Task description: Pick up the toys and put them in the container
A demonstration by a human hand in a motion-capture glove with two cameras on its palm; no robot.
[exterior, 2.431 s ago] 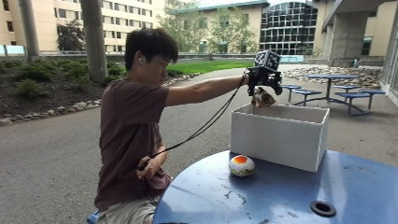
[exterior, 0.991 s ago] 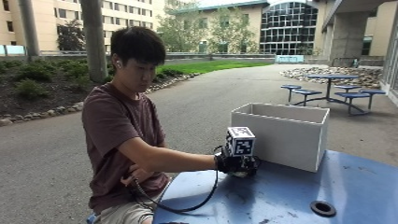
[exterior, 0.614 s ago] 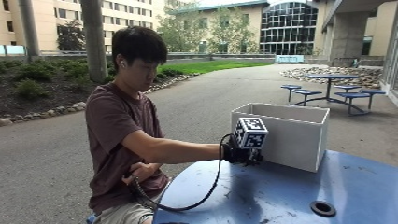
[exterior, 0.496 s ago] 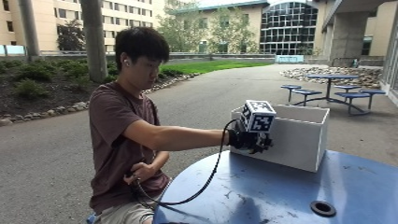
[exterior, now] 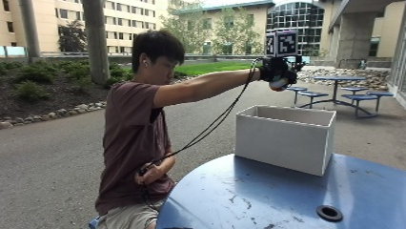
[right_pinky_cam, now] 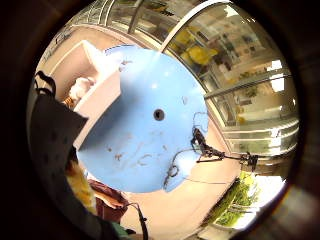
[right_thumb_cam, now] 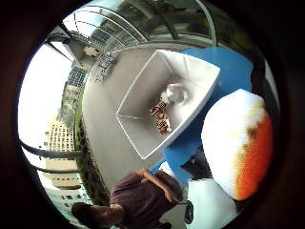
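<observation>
My gloved right hand point(exterior: 277, 72) is raised high above the white open box point(exterior: 285, 137) that stands on the round blue table point(exterior: 254, 200). It grips a white and orange ball toy point(right_thumb_cam: 238, 143), of which only a small part point(exterior: 279, 84) shows under the glove in the outside view. The toy fills one side of the thumb side palm view. Inside the box lie a striped tiger toy point(right_thumb_cam: 161, 117) and a pale plush toy point(right_thumb_cam: 174, 93). The box point(right_pinky_cam: 97, 95) also shows in the little finger side palm view.
A round hole point(exterior: 329, 212) sits in the middle of the table top. The person's bare left hand point(exterior: 151, 174) holds the cables near the lap. Blue picnic tables point(exterior: 336, 88) stand far behind on the pavement.
The hand came down to the table, took the white and orange ball, and has lifted it from beside the box up to well above the box's open top.
</observation>
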